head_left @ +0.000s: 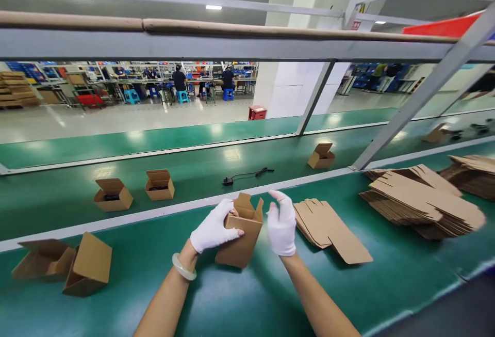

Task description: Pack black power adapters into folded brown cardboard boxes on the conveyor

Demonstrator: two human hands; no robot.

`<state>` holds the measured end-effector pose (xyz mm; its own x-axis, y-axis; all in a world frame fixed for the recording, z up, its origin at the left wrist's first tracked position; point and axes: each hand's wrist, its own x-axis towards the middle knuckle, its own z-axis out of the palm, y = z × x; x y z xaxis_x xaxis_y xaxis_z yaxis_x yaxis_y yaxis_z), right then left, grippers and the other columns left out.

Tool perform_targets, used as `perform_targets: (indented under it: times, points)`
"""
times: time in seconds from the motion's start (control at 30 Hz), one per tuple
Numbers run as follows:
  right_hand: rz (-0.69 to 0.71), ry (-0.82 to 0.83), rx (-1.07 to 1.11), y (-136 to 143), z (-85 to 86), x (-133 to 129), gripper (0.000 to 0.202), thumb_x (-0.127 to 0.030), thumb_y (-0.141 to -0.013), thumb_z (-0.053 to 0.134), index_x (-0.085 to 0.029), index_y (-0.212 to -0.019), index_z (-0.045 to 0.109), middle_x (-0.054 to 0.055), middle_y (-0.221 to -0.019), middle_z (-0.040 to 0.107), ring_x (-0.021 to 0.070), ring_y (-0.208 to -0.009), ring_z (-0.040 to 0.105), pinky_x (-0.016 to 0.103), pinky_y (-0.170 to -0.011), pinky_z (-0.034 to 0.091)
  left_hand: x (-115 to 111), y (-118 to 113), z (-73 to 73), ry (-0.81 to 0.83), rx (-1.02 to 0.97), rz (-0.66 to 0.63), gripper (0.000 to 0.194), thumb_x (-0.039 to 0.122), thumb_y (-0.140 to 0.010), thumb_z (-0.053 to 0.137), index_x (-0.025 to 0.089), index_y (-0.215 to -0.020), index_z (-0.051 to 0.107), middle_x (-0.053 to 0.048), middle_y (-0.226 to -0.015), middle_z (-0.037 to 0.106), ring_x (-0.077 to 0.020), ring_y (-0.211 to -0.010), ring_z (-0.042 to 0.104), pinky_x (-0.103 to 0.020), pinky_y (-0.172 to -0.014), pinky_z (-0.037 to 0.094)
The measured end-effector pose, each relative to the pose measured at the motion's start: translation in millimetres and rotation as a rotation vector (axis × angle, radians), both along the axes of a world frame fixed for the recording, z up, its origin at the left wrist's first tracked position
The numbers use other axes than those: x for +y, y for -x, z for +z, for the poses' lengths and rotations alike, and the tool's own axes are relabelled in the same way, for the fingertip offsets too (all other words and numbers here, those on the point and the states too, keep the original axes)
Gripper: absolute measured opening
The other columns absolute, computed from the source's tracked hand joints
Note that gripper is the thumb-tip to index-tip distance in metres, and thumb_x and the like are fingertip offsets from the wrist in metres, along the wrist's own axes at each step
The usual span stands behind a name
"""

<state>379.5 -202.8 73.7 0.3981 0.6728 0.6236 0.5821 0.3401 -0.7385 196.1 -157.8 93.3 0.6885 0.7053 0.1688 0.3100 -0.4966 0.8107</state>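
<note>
My left hand (216, 227), in a white glove with bare fingertips and a pale bangle at the wrist, grips a small brown cardboard box (242, 239). The box is folded up and tilted, its top flaps standing open. Just right of it, my right hand (282, 223), gloved the same way, is raised and holds nothing; its fingers are apart and it does not touch the box. Beside that hand lies a short stack of flat cardboard blanks (334, 231). Ahead, a black power adapter (228, 181) with its cable lies on the green belt (201, 172).
Two open boxes (87, 265) stand at left on the green worktop (154, 295). On the belt are boxes with dark contents (114, 195) (160, 185) and another box (322, 156). Larger blank piles (421, 200) lie right. A slanted metal post (417, 94) crosses the right side. People sit far behind.
</note>
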Motion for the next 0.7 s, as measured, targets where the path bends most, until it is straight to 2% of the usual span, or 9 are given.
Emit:
perform_targets:
  times: [0.03,0.1,0.17,0.2,0.37,0.43,0.53,0.6,0.7]
  points:
    - [0.089,0.067,0.19,-2,2.7,0,0.036,-0.038,-0.086,0.041,-0.02,-0.115,0.052,0.011,-0.117,0.056,0.0232,-0.11,0.05,0.042,-0.094,0.037,0,1,0.9,-0.007,-0.027,-0.007,0.033,0.036,-0.068,0.066,0.018,-0.089,0.049,-0.005,-0.104,0.052,-0.0194,-0.092,0.052,-0.033,-0.081,0.044]
    - [0.448,0.287,0.505,-4,7.3,-1,0.042,-0.046,-0.085,0.041,-0.02,-0.117,0.05,0.011,-0.121,0.054,0.0232,-0.112,0.05,0.042,-0.093,0.04,-2,0,2.1,-0.029,-0.07,-0.046,0.032,0.034,-0.067,0.067,0.019,-0.088,0.049,-0.008,-0.117,0.049,-0.0224,-0.102,0.051,-0.035,-0.087,0.043]
    - [0.778,0.47,0.7,-3,8.6,0,0.042,-0.05,-0.081,0.047,-0.02,-0.11,0.054,0.01,-0.118,0.057,0.0241,-0.108,0.053,0.041,-0.091,0.042,-4,-2,2.5,-0.06,-0.091,-0.071,0.031,0.032,-0.066,0.068,0.019,-0.087,0.049,-0.01,-0.128,0.044,-0.0251,-0.11,0.049,-0.037,-0.092,0.041]
    - [0.865,0.518,0.759,-2,7.5,0,0.041,-0.049,-0.078,0.053,-0.02,-0.107,0.055,0.009,-0.115,0.059,0.0243,-0.106,0.055,0.041,-0.091,0.043,-5,-3,2.5,-0.073,-0.092,-0.073,0.031,0.032,-0.066,0.068,0.019,-0.086,0.05,-0.01,-0.13,0.042,-0.0258,-0.112,0.048,-0.038,-0.093,0.04]
    - [0.951,0.589,0.861,3,-6.8,4,0.043,-0.025,-0.062,0.069,-0.019,-0.103,0.056,0.006,-0.105,0.062,0.021,-0.097,0.058,0.035,-0.087,0.043,-10,-7,3.2,-0.054,-0.075,-0.055,0.028,0.031,-0.065,0.067,0.019,-0.083,0.049,-0.009,-0.127,0.048,-0.0247,-0.111,0.049,-0.037,-0.094,0.04]
    - [0.974,0.606,0.867,-2,-8.1,6,0.044,-0.023,-0.06,0.068,-0.017,-0.103,0.057,0.006,-0.105,0.062,0.0204,-0.097,0.057,0.034,-0.088,0.043,-13,-6,3.6,-0.004,-0.106,-0.066,0.028,0.031,-0.065,0.065,0.02,-0.085,0.049,-0.007,-0.119,0.054,-0.0236,-0.106,0.052,-0.037,-0.092,0.041]
    - [1.041,0.612,0.833,-15,1.9,8,0.048,-0.026,-0.06,0.067,-0.018,-0.106,0.058,0.006,-0.11,0.061,0.0204,-0.102,0.055,0.032,-0.089,0.04,-13,-4,1.5,0.09,-0.138,-0.024,0.032,0.032,-0.065,0.065,0.022,-0.091,0.051,-0.005,-0.108,0.06,-0.0239,-0.102,0.055,-0.037,-0.091,0.043]
    - [1.061,0.67,0.664,-22,13.6,10,0.048,-0.03,-0.063,0.067,-0.018,-0.109,0.058,0.005,-0.111,0.06,0.0205,-0.104,0.054,0.03,-0.089,0.04,-11,-3,-1.2,0.131,-0.127,0.014,0.035,0.036,-0.064,0.066,0.023,-0.094,0.053,-0.005,-0.107,0.06,-0.0253,-0.103,0.055,-0.038,-0.091,0.044]
    - [0.968,0.858,0.203,-24,29.4,14,0.042,-0.036,-0.07,0.065,-0.019,-0.107,0.062,0.0,-0.105,0.063,0.0188,-0.101,0.054,0.025,-0.084,0.04,-10,-2,-3.5,0.16,-0.118,-0.003,0.037,0.04,-0.063,0.068,0.024,-0.094,0.055,-0.005,-0.104,0.061,-0.0266,-0.102,0.056,-0.038,-0.09,0.045]
